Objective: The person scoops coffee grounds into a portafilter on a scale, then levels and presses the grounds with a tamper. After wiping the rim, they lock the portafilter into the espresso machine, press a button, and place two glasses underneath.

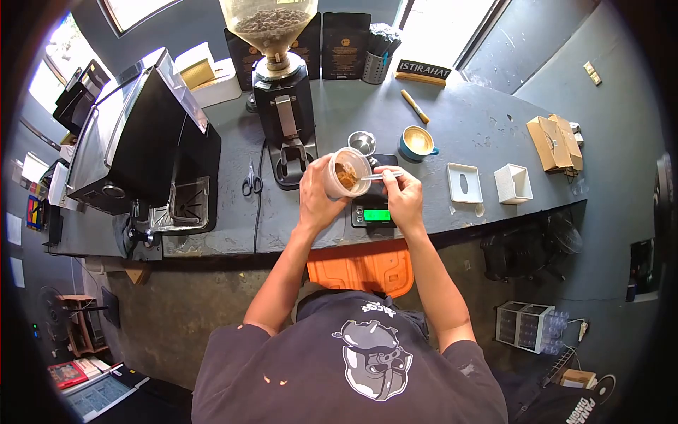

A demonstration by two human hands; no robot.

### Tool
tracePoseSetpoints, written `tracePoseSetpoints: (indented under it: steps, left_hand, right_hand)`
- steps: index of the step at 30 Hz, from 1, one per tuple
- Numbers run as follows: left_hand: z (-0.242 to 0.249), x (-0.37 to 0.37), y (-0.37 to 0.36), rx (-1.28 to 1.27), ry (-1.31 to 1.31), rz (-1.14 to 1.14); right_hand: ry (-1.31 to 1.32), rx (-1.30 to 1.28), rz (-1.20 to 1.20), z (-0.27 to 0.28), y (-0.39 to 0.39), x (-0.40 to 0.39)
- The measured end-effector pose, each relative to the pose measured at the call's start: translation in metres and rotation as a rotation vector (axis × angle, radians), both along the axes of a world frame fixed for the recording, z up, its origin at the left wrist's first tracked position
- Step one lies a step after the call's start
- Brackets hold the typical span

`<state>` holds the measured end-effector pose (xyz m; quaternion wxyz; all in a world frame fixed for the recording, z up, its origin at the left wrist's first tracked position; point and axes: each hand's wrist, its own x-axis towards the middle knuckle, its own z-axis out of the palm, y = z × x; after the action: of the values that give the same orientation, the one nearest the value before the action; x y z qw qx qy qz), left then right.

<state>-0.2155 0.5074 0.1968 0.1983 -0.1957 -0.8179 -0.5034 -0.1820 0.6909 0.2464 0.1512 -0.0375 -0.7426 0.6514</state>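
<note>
Gripping a tilted, translucent plastic cup [354, 157], the left hand [318, 198] covers its left side, while the right hand [404, 200] pinches a slim spoon [376, 176] whose tip is hard to make out inside, and both partly hide the digital scale [377, 215]. Brown powder [344, 174] sits loosely in the cup, held over the counter [459, 134] between the grinder [284, 99] and the blue coffee cup [405, 150], not far from the front edge, with bare grey surface farther right.

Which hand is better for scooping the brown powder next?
Probably the right hand: it holds what looks like a spoon, reaching into the plastic cup, while the left hand grips that cup.
</note>
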Motion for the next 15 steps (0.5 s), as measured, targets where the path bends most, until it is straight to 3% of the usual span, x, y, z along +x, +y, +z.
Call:
tracePoseSetpoints:
  steps: [15]
  left_hand:
    - [-0.001,-0.020,0.008,-0.123,-0.150,0.170]
  right_hand:
    - [0.021,-0.016,0.023,-0.002,0.014,-0.046]
